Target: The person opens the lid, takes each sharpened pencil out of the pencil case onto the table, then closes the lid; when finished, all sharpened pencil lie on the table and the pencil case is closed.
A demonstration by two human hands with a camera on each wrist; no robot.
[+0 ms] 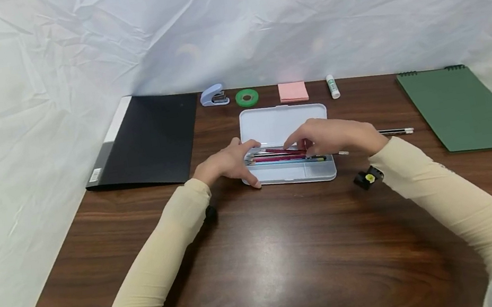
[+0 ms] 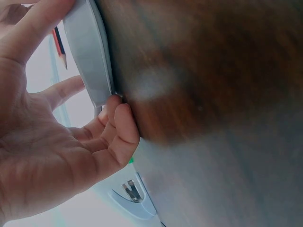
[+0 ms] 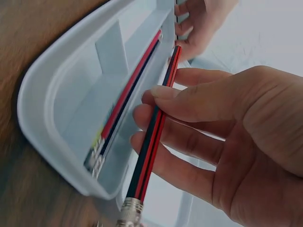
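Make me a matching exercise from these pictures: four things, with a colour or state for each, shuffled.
1. One red-and-black pencil
2. Pencil case
3. Sticky notes
4. Spiral pad

A. Dark green
B. Held by the right hand
C. Pink
D. Open, with the left hand touching it

Pairs: 1-B, 2-D, 3-C, 4-A

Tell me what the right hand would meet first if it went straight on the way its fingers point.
Likely the pencils lying in the white case: the right hand, with a striped pencil in its grip, points toward them, though depth is unclear.
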